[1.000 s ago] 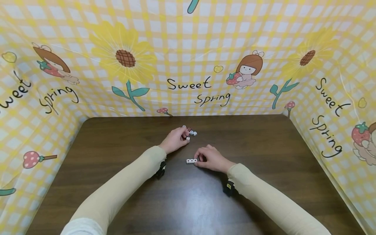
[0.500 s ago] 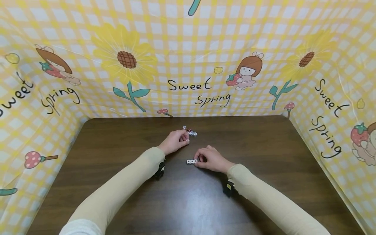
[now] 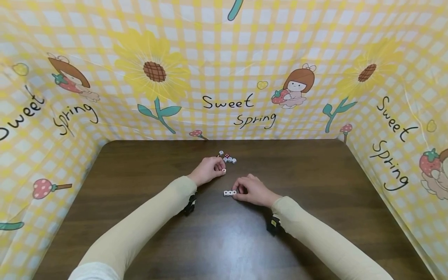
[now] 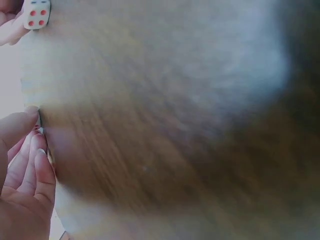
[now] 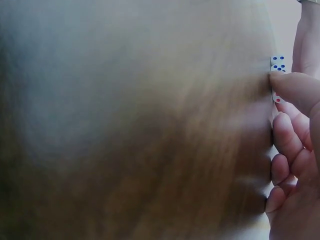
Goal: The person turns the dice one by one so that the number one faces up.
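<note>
In the head view my left hand (image 3: pixel 209 170) pinches a small white die (image 3: pixel 224 170) between thumb and fingertips, just in front of a loose cluster of dice (image 3: pixel 229 159). Nearer to me, three white dice (image 3: pixel 230 193) stand side by side in a short row. My right hand (image 3: pixel 256 190) grips the right end of that row with thumb and index finger. The right wrist view shows the thumb (image 5: pixel 295 89) across a die (image 5: pixel 278 98) with a red dot. Most of the left hand's die is covered by fingers in the left wrist view.
A dark wooden table (image 3: pixel 157 249) carries everything. Yellow checked cloth (image 3: pixel 224 58) with printed flowers walls off its back and sides. One red die (image 3: pixel 227 155) lies among the white ones at the back, and another white die (image 3: pixel 221 153) sits slightly apart to its left.
My left hand has drawn the die a little toward me, away from the back cluster, uncovering more of those dice. My right hand has kept its place at the row.
</note>
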Motion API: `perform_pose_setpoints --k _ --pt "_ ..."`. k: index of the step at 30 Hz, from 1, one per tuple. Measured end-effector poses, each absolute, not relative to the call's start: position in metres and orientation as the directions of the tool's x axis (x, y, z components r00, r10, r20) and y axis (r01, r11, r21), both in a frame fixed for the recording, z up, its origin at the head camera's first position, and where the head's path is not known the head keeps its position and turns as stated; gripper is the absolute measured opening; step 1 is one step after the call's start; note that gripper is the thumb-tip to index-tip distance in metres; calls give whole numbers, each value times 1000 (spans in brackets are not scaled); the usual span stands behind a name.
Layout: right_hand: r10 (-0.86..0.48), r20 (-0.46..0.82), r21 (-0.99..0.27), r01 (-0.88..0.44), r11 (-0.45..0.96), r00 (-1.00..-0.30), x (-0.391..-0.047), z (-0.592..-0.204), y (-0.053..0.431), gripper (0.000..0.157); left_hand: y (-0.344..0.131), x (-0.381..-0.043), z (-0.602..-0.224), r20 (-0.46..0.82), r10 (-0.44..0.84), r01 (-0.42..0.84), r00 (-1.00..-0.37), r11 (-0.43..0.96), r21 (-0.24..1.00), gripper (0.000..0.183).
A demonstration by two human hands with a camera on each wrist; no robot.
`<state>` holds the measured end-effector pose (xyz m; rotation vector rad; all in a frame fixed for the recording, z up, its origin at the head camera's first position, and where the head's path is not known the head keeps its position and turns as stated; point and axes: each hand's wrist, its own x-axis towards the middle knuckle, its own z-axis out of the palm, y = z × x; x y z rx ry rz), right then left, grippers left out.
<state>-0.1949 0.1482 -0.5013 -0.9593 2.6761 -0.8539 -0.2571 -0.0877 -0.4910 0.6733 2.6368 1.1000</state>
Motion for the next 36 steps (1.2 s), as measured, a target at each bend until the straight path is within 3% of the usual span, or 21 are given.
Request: perform_pose_setpoints --k 17,36 --pt "-621 30 -571 -523 632 -783 -197 -504 149 15 -97 -230 -487 -24 549 391 -835 623 677 10" --pt "-635 50 -561 -548 621 -771 -197 -505 149 14 -103 -191 -485 -23 526 360 -850 613 704 12"
